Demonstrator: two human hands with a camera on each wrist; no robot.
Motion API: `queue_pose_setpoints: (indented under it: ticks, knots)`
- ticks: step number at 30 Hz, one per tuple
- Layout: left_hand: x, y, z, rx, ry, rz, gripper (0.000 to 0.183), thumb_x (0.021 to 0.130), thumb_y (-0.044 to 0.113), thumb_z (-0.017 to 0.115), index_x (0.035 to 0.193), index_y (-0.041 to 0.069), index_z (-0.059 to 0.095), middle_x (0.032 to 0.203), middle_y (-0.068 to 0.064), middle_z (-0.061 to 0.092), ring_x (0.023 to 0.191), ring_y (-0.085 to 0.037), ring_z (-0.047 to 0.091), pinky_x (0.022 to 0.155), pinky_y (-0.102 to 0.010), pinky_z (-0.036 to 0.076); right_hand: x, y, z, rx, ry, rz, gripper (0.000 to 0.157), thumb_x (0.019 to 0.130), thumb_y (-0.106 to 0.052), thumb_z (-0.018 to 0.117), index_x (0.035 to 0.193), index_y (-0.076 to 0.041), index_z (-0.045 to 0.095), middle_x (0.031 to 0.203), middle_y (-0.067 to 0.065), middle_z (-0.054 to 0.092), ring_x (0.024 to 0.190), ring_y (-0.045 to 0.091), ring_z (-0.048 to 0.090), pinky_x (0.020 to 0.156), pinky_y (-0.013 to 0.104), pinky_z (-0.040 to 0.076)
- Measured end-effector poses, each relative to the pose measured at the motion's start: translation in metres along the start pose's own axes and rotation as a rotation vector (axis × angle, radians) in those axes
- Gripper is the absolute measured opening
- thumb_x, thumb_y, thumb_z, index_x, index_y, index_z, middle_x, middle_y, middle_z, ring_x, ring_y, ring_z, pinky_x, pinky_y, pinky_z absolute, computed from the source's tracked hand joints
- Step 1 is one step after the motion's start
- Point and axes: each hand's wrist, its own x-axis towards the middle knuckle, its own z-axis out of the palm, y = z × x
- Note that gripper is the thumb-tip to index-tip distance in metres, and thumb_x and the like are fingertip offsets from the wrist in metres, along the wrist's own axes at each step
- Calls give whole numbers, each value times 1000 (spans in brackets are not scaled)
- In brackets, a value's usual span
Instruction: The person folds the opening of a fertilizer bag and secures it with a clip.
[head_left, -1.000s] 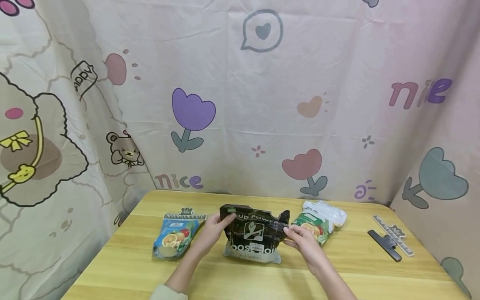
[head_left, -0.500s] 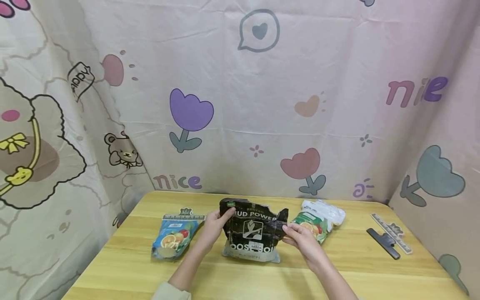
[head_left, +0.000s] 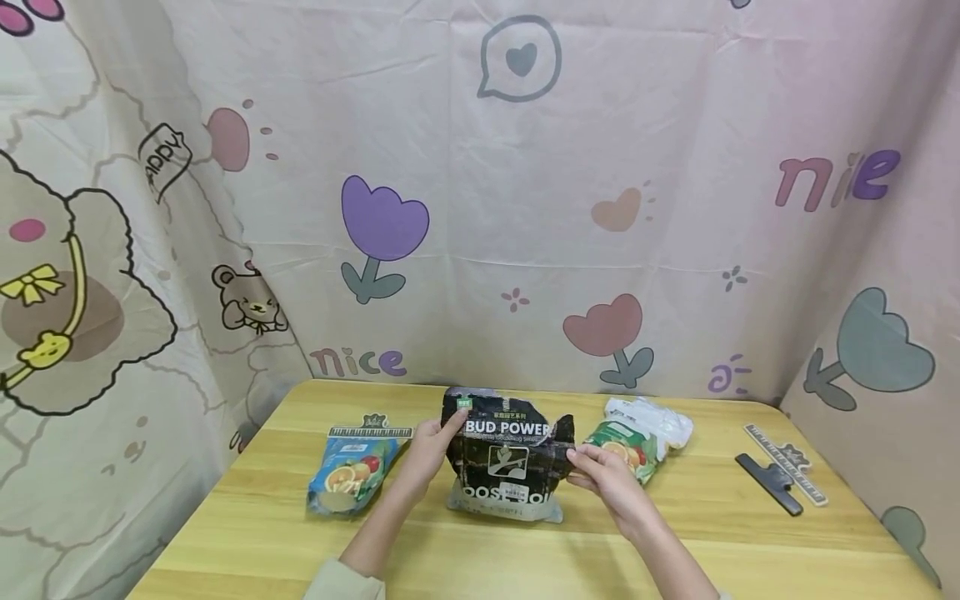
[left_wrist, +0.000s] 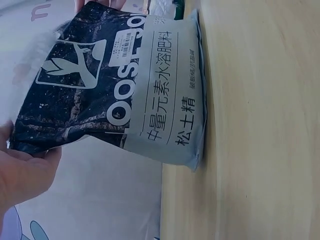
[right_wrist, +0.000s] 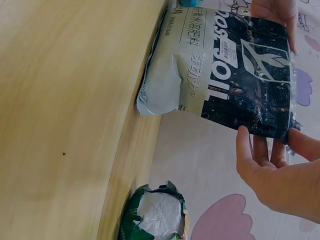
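Observation:
A black and grey fertilizer bag point(head_left: 506, 462) stands upright on the table in front of me, its torn upper edge raised. My left hand point(head_left: 429, 454) pinches its upper left side, thumb on the front face. Lower down on the opposite side, my right hand point(head_left: 609, 482) holds the bag's edge between thumb and fingers. In the left wrist view, the bag's grey bottom point(left_wrist: 170, 95) rests on the wood. The right wrist view shows my right fingers point(right_wrist: 245, 150) along the bag's dark side. What is inside the bag is hidden.
To the left lies a blue fruit-print bag point(head_left: 348, 479) with a piano-key clip point(head_left: 371, 432) across its top. A green and white bag point(head_left: 637, 437) lies behind my right hand. Another bag clip point(head_left: 780, 475), black and white, lies at the right of the wooden table point(head_left: 247, 542).
The bag's upper part has been drawn up and straightened, so the "BUD POWER" lettering shows more fully. My left hand has risen slightly; both hands keep their hold.

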Motion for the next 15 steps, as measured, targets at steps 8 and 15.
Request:
queue_pose_setpoints:
  ticks: [8,15]
  knots:
    - [-1,0,0,-2,10,-14,49,91,41,54,94,-7,64,85,-12,67,84,-18,60,89,-44,40,-2,-1,8,-117,113,-54,36,93,-14,54,117,12,46,112,20,53,102,34,54,87,42,45]
    - [-2,1,2,4,1,8,42,93,31,54,105,-9,58,91,-13,65,87,-22,60,89,-44,42,-3,0,23,-598,367,-495,31,84,-4,66,113,0,56,116,16,55,103,32,53,85,46,45]
